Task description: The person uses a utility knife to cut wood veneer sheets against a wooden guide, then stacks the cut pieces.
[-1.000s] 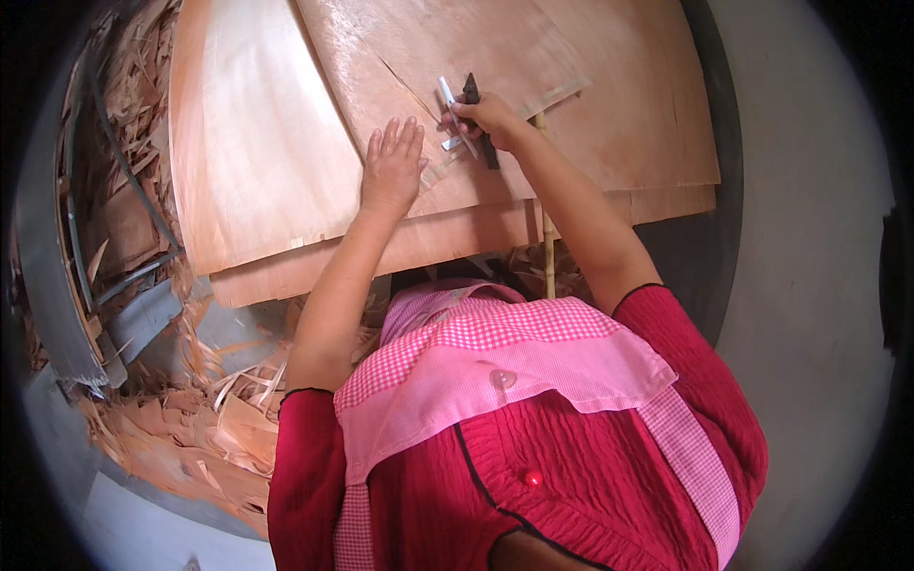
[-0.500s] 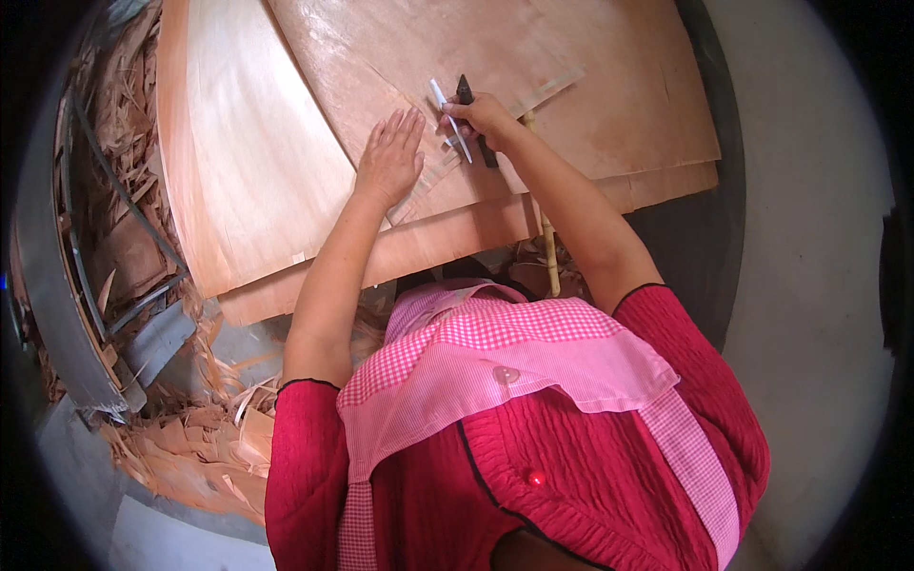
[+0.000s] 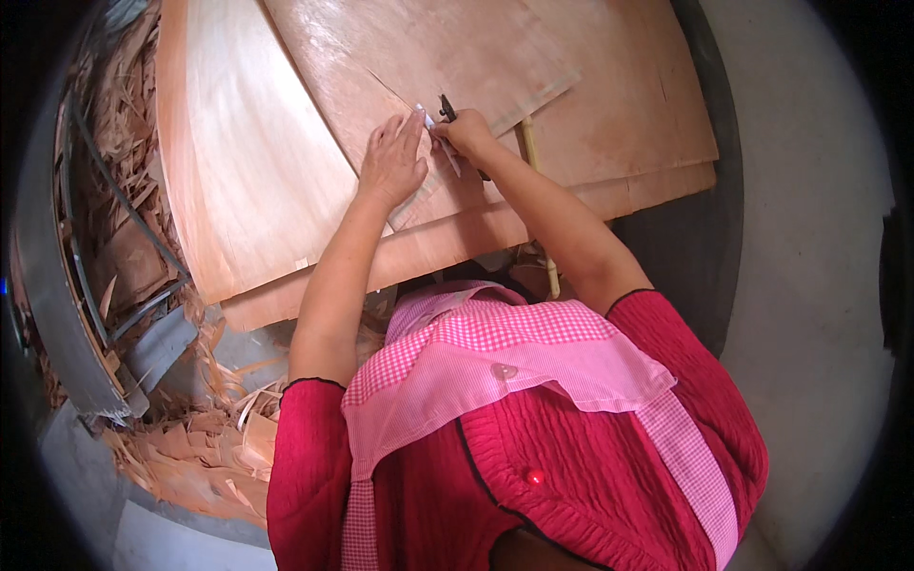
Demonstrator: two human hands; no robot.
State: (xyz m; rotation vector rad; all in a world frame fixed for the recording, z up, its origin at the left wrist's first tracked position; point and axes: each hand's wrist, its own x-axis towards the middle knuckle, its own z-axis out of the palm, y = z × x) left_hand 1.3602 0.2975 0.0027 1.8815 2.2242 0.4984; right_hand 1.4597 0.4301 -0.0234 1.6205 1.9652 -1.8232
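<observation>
My left hand (image 3: 392, 167) lies flat on a sheet of wood veneer (image 3: 428, 48), fingers stretched out. Its fingertips are at the upper end of a narrow white strip (image 3: 450, 157), which lies slantwise over the sheet between my hands. My right hand (image 3: 465, 135) is closed round a slim black tool (image 3: 447, 108) that looks like a knife; its tip sticks out above the fingers and its other end shows below the palm. Those right fingers also touch the white strip. A thin dark split runs through the veneer toward the strip.
A paler veneer sheet (image 3: 257, 143) overlaps on the left. Under the stack's near edge stands a bamboo-like stick (image 3: 550, 271). Veneer scraps (image 3: 190, 457) cover the floor at lower left, beside a curved metal frame (image 3: 71, 314). Grey floor (image 3: 809, 238) runs along the right.
My right hand has moved left and slightly down with the black tool and the white strip, closer to my left hand. The left fingertips now meet the strip's upper end.
</observation>
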